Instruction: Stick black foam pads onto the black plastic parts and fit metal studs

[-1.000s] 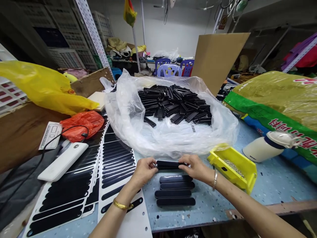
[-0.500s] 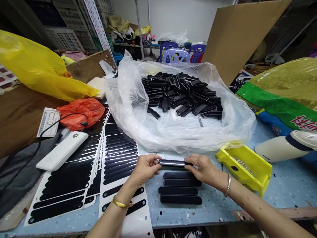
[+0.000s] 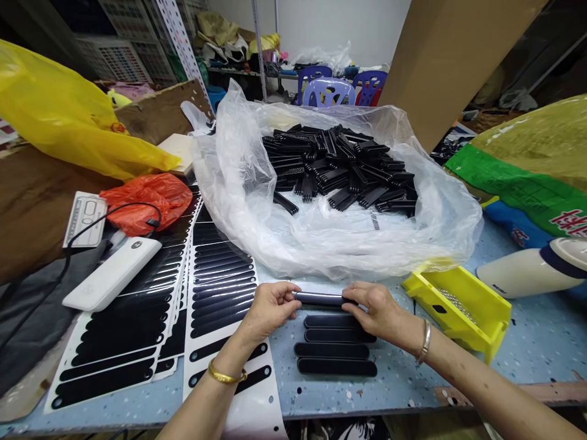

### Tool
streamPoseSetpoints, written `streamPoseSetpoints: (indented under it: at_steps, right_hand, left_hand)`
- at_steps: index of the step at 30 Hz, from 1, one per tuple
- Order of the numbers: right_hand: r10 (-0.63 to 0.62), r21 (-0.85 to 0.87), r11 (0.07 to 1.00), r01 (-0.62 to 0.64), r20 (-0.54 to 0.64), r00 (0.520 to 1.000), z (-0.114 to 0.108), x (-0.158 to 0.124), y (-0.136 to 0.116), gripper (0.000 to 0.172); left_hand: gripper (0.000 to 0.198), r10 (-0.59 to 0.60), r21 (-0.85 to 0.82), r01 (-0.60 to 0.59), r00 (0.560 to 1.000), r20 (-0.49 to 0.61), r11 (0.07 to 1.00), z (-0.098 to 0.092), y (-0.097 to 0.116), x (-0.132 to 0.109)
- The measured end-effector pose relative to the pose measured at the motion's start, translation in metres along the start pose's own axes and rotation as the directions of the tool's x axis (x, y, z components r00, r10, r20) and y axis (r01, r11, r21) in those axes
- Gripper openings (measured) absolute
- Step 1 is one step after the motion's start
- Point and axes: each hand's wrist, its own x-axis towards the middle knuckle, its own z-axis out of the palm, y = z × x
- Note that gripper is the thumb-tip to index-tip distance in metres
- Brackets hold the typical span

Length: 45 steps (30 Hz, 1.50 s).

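Over workbench (image 3: pixel 403 385), left hand (image 3: pixel 270 308) and right hand (image 3: pixel 378 311) pinch black bar (image 3: pixel 318 299) endwise.

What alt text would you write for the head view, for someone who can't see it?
The left hand and right hand hold a black rounded strip by its ends over a speckled blue workbench, with four similar strips lying just below. Sheets of black strips lie to the left, and a clear plastic bag of black comb-like pieces sits ahead.
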Motion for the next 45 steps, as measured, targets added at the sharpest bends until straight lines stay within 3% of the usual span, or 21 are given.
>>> streamPoseSetpoints:
  at_steps: [8,24,33,40,45]
  right_hand:
    - [0.002,-0.071,0.997,0.0,0.035,0.999,-0.001,0.0,-0.004,0.01]
    - [0.018,-0.071,0.997,-0.018,-0.004,1.0,0.009,0.0,0.0,0.012]
    - [0.033,-0.106,0.994,-0.031,0.014,0.999,0.008,0.0,-0.003,0.014]
    - [0.021,-0.115,0.993,-0.019,0.014,1.0,0.007,0.003,-0.002,0.015]
    - [0.009,-0.121,0.993,-0.008,0.012,1.0,0.007,0.003,-0.001,0.016]
  left_hand:
    - [0.027,0.019,0.019,-0.019,1.0,0.012,1.0,-0.001,-0.001,0.0]
    - [0.029,-0.027,0.006,0.027,0.999,0.033,1.0,-0.001,0.01,-0.001]
    - [0.029,0.012,0.011,-0.012,1.0,0.002,1.0,0.002,0.003,0.005]
    - [0.025,-0.069,0.007,0.069,0.997,-0.02,0.998,0.003,0.011,0.004]
    - [0.03,-0.021,0.068,0.022,1.0,-0.023,0.997,0.007,0.01,0.005]
